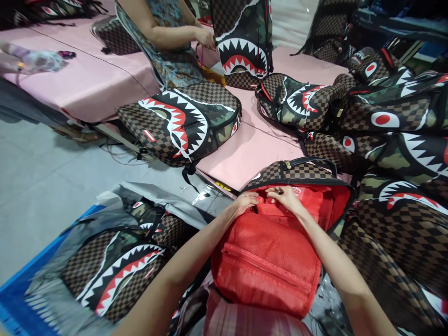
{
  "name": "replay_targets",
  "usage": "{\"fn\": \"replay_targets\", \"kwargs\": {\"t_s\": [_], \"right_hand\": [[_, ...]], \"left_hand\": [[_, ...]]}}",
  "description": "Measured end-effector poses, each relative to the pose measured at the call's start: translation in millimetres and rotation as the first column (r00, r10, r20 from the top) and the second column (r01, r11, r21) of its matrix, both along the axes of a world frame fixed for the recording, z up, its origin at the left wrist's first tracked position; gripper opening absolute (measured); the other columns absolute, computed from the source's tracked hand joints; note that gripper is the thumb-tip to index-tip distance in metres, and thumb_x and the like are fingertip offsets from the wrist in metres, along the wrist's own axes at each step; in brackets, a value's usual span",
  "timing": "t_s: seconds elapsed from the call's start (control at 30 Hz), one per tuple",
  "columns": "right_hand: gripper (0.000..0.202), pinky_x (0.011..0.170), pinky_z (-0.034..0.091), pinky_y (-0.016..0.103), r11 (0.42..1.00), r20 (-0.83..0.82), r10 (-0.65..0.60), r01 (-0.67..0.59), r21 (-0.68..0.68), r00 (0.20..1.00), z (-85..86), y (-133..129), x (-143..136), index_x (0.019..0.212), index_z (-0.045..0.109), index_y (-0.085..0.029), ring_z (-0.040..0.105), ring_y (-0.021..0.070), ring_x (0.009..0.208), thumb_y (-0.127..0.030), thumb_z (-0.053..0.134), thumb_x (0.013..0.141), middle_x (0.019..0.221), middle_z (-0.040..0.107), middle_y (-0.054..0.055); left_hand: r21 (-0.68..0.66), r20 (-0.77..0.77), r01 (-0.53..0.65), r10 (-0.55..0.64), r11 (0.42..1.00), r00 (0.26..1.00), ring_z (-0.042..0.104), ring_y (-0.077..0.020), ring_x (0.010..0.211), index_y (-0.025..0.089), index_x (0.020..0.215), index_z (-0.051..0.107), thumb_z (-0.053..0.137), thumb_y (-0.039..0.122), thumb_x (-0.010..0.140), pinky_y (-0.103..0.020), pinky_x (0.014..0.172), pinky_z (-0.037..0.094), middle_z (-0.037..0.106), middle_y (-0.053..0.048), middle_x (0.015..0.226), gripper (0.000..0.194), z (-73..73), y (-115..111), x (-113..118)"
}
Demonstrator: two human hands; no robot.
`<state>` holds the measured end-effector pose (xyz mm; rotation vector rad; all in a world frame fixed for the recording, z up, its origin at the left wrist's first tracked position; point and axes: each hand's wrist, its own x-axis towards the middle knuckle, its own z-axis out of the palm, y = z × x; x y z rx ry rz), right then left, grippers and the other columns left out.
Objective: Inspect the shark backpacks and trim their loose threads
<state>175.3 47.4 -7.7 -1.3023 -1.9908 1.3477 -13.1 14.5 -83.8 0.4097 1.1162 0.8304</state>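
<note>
In front of me an open backpack (283, 173) with a brown checkered shell leans on the pink table's edge, its red lining (276, 247) showing. The unzipped front panel hangs down toward my lap, with a zipped mesh pocket inside. My left hand (246, 201) is at the left side of the opening, fingers bent onto the red lining. Inside the opening, my right hand (285, 197) pinches at the red fabric with its fingertips; a small dark thing shows at its fingers, too small to name. The carry handle (311, 161) sits on top of the bag.
A shark-mouth backpack (185, 121) lies on the pink table (238, 161). More backpacks are piled at the right (388, 121). Lower left, a blue crate (35, 275) with a grey liner holds backpacks. Across the table, a person (168, 42) handles an upright backpack (243, 46).
</note>
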Motion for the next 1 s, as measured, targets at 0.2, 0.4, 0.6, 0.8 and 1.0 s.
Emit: {"fn": "replay_targets", "kwargs": {"t_s": [0.2, 0.4, 0.6, 0.8, 1.0], "right_hand": [[0.025, 0.071, 0.042, 0.024, 0.937, 0.584, 0.057, -0.245, 0.248, 0.809, -21.3, -1.1, -23.8, 0.106, 0.066, -0.028, 0.062, 0.0179, 0.089, -0.033, 0.051, 0.086, 0.105, 0.067, 0.003], [0.024, 0.068, 0.039, 0.023, 0.906, 0.674, 0.143, -0.37, 0.206, 0.725, -18.7, -2.0, -36.5, 0.101, 0.064, -0.023, 0.061, 0.0179, 0.086, -0.03, 0.046, 0.087, 0.102, 0.066, 0.005], [0.036, 0.069, 0.04, 0.025, 0.954, 0.699, -0.032, -0.187, 0.235, 0.714, -21.7, 3.8, -21.7, 0.103, 0.062, -0.01, 0.062, 0.0199, 0.083, -0.025, 0.031, 0.092, 0.095, 0.067, 0.014], [0.043, 0.068, 0.041, 0.024, 0.955, 0.696, -0.03, -0.185, 0.232, 0.718, -14.2, -3.2, -0.2, 0.108, 0.061, -0.022, 0.065, 0.0203, 0.084, -0.052, 0.034, 0.091, 0.087, 0.071, 0.007], [0.04, 0.07, 0.042, 0.026, 0.939, 0.731, -0.014, -0.243, 0.245, 0.682, -9.8, -13.1, -5.0, 0.113, 0.051, -0.015, 0.065, 0.0216, 0.083, -0.045, 0.036, 0.092, 0.089, 0.07, 0.011]], "left_hand": [[0.024, 0.039, 0.028, -0.029, 0.999, 0.999, 0.059, -0.0088, 0.068, 0.012, 0.077, 0.062, 0.065, -0.002, 0.053, -0.024, 0.077, 0.043, 0.064, -0.001, 0.075, 0.028, 2.4, -0.4, 0.3], [0.019, 0.058, 0.04, -0.041, 0.999, 0.997, 0.058, -0.0086, 0.067, 0.012, 0.075, 0.061, 0.067, 0.0, 0.053, -0.025, 0.08, 0.043, 0.063, 0.0, 0.07, 0.026, 5.5, -0.1, 1.0], [-0.02, -0.002, -0.001, 0.001, 1.0, 1.0, 0.056, -0.0075, 0.063, 0.013, 0.073, 0.059, 0.07, 0.002, 0.054, -0.024, 0.076, 0.043, 0.06, 0.003, 0.065, 0.025, 4.6, -1.4, 1.4], [-0.059, -0.004, 0.024, -0.024, 0.998, 1.0, 0.058, -0.0091, 0.064, 0.013, 0.07, 0.059, 0.07, 0.001, 0.053, -0.025, 0.076, 0.043, 0.062, 0.001, 0.064, 0.023, 7.0, 1.4, 1.1], [-0.078, -0.002, 0.011, -0.011, 0.997, 1.0, 0.058, -0.0092, 0.061, 0.012, 0.07, 0.06, 0.07, -0.001, 0.053, -0.024, 0.074, 0.043, 0.062, 0.0, 0.062, 0.023, 4.0, 3.6, 1.5]]}}
